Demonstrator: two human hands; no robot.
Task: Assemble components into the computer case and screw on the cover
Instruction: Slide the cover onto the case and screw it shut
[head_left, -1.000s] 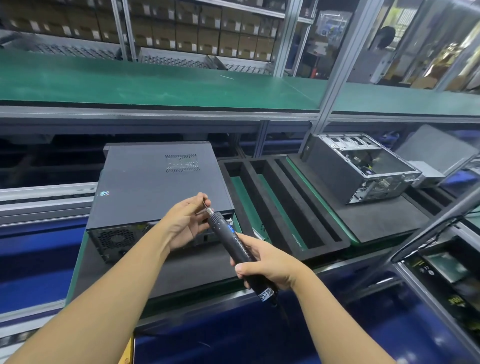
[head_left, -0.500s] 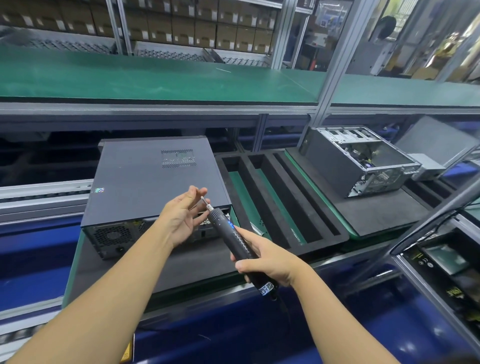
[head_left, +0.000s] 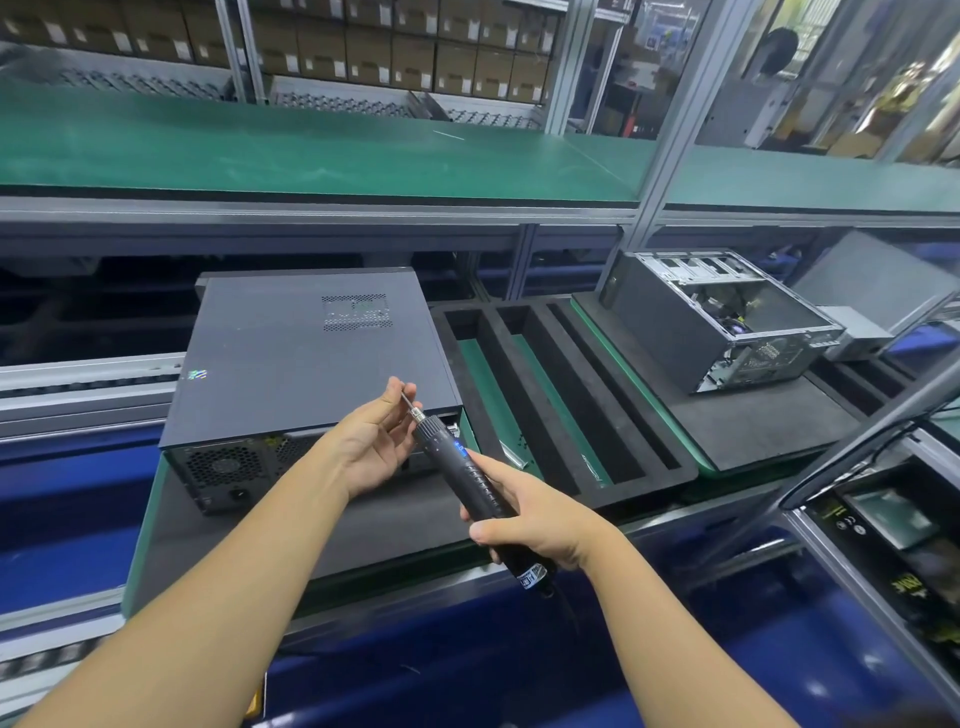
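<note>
Head view: the right hand (head_left: 530, 519) grips the black electric screwdriver (head_left: 470, 478) around its lower barrel, fingers (head_left: 491, 470) curled round it and thumb across the near side. The tool slants up and to the left from that grip, and a blue light shows on the barrel just above the index finger. The left hand (head_left: 371, 449) is raised palm-up beside the tool's head. Its thumb and forefinger tips (head_left: 396, 387) pinch the end of the metal bit (head_left: 408, 402), while the other fingers hang loosely curled below. Whether a screw sits between those fingertips is too small to tell.

Directly behind the left fingertips lies the closed computer case (head_left: 306, 353), flat on a dark foam pad (head_left: 249, 535), cover on, with a vent grille on top and the fan grille of its rear face toward the person. Just beyond the right hand's fingers, to the right of the case, is a black foam tray (head_left: 561, 410) with long slots. Farther right of that stands an open computer case (head_left: 727, 322), its insides showing, with a grey side panel (head_left: 872, 280) leaning behind it. Well beyond both hands a green shelf (head_left: 311, 150) runs across, with stacked cardboard boxes (head_left: 415, 57) behind it.
</note>
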